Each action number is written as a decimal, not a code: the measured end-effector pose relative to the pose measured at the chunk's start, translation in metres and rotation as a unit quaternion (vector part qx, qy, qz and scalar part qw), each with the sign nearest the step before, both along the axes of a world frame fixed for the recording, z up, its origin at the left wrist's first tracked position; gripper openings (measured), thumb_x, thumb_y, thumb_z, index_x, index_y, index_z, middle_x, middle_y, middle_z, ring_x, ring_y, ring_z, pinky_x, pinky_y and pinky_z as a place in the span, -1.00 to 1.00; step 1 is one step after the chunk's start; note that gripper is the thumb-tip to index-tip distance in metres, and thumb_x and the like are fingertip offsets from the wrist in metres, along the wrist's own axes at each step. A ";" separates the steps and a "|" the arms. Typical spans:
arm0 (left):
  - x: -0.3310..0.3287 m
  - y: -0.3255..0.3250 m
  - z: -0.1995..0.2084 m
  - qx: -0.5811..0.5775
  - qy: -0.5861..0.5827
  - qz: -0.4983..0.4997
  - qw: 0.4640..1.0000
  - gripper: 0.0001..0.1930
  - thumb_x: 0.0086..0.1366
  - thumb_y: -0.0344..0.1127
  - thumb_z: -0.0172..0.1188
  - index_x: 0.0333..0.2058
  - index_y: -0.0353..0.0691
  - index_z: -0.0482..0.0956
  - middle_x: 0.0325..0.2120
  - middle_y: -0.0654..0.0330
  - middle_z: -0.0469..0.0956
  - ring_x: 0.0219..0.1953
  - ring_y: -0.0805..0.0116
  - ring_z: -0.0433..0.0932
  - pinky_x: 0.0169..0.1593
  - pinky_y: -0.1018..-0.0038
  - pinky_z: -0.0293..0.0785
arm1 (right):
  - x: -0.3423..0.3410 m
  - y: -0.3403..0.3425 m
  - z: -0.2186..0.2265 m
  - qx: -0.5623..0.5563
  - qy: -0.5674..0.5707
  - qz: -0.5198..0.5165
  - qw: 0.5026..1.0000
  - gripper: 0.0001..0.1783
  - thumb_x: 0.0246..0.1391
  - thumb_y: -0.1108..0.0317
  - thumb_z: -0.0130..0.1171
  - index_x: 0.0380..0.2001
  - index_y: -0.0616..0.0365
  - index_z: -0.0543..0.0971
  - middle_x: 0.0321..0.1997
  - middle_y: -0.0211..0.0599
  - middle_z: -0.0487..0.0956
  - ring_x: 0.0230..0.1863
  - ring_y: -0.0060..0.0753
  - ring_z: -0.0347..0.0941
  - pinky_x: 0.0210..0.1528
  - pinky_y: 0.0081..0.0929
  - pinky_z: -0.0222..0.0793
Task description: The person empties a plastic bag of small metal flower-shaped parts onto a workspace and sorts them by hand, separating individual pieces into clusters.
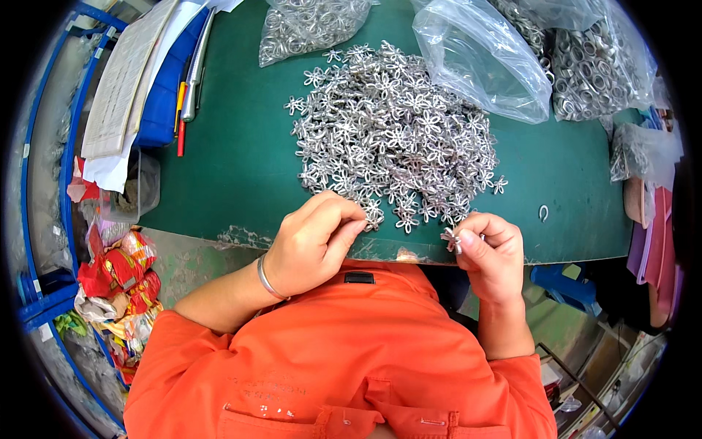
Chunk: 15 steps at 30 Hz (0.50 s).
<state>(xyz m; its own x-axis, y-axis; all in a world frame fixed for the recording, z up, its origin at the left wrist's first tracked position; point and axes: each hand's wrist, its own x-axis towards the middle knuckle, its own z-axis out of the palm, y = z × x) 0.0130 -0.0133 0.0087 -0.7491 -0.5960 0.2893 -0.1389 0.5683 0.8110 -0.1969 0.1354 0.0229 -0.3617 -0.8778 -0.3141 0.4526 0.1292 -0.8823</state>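
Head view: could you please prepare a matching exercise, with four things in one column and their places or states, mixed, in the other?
Things:
1. right hand
2. papers
3. metal flower shapes
4. bracelet

Places or states:
A. around the left wrist
B. heaped on the green table
C. pinching a small metal piece
D. partly covering the blue bin

Pairs: 1-C, 2-D, 3-B, 4-A

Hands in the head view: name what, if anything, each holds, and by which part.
The right hand pinches a silver flower-shaped piece by one side. Whether the left hand holds anything cannot be told.
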 end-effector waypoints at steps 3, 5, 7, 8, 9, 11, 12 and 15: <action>-0.005 -0.001 -0.004 -0.073 0.030 -0.044 0.996 -0.81 0.04 -0.59 0.35 -0.33 -0.30 0.59 -0.45 0.15 0.50 -0.51 0.34 0.51 -0.48 0.49 0.44 | -0.005 0.001 -0.003 -0.027 -0.200 0.007 0.979 -0.90 0.18 0.50 0.15 -0.31 0.35 0.56 -0.56 -0.46 0.44 -0.69 -0.78 0.09 -0.67 -0.72 -0.05; -0.008 0.001 -0.003 -0.108 0.006 -0.065 0.992 -0.77 -0.02 -0.57 0.39 -0.33 -0.30 0.62 -0.43 0.14 0.49 -0.51 0.28 0.52 -0.46 0.45 0.48 | -0.006 0.000 -0.005 -0.033 -0.277 0.014 0.960 -0.88 0.22 0.50 0.08 -0.26 0.36 0.53 -0.61 -0.49 0.36 -0.70 -0.78 0.02 -0.67 -0.71 -0.10; -0.010 0.002 -0.006 -0.126 -0.004 -0.058 0.990 -0.76 -0.03 -0.58 0.39 -0.32 -0.30 0.62 -0.43 0.14 0.49 -0.51 0.28 0.52 -0.47 0.45 0.48 | -0.007 0.000 -0.007 -0.031 -0.311 0.014 0.950 -0.88 0.22 0.49 0.08 -0.28 0.36 0.53 -0.62 -0.50 0.35 -0.70 -0.77 0.02 -0.67 -0.70 -0.10; -0.011 0.002 -0.007 -0.134 -0.009 -0.055 0.989 -0.75 -0.03 -0.59 0.39 -0.32 -0.30 0.62 -0.44 0.14 0.48 -0.51 0.28 0.52 -0.47 0.46 0.48 | -0.006 0.000 -0.007 -0.030 -0.328 0.014 0.944 -0.88 0.23 0.49 0.07 -0.28 0.35 0.53 -0.62 -0.50 0.34 -0.70 -0.77 0.02 -0.67 -0.70 -0.09; -0.012 0.002 -0.007 -0.136 -0.007 -0.053 0.989 -0.76 -0.04 -0.59 0.39 -0.33 -0.30 0.62 -0.44 0.14 0.48 -0.52 0.27 0.52 -0.47 0.45 0.48 | -0.007 -0.001 -0.005 -0.020 -0.335 0.012 0.942 -0.88 0.23 0.48 0.06 -0.29 0.34 0.53 -0.63 -0.51 0.33 -0.70 -0.77 0.02 -0.66 -0.70 -0.09; -0.012 0.001 -0.006 -0.140 -0.001 -0.051 0.989 -0.76 -0.04 -0.60 0.38 -0.34 -0.30 0.62 -0.45 0.14 0.48 -0.52 0.26 0.52 -0.48 0.45 0.48 | -0.007 -0.001 -0.008 -0.021 -0.350 0.014 0.937 -0.89 0.23 0.48 0.07 -0.29 0.31 0.54 -0.64 -0.54 0.31 -0.70 -0.76 0.02 -0.66 -0.71 -0.09; -0.012 0.002 -0.007 -0.143 -0.001 -0.050 0.989 -0.77 -0.05 -0.61 0.38 -0.35 -0.30 0.61 -0.45 0.14 0.48 -0.52 0.26 0.52 -0.48 0.44 0.48 | -0.006 -0.001 -0.009 -0.021 -0.357 0.015 0.934 -0.89 0.23 0.49 0.07 -0.29 0.31 0.54 -0.64 -0.55 0.30 -0.70 -0.76 0.03 -0.66 -0.71 -0.09; -0.013 0.001 -0.009 -0.139 -0.002 -0.049 0.989 -0.79 -0.06 -0.64 0.35 -0.40 -0.30 0.58 -0.44 0.12 0.48 -0.51 0.22 0.52 -0.47 0.42 0.48 | -0.006 -0.002 -0.009 -0.020 -0.364 0.016 0.931 -0.89 0.22 0.49 0.07 -0.29 0.30 0.55 -0.66 -0.57 0.29 -0.70 -0.76 0.03 -0.66 -0.71 -0.10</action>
<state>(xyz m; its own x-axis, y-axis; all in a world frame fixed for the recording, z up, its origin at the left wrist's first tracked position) -0.0003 -0.0119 -0.0002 -0.8011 -0.4184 0.4280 -0.0756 0.7801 0.6210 -0.2032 0.1334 0.0135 -0.0391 -0.9009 -0.4322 0.9289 0.1267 -0.3481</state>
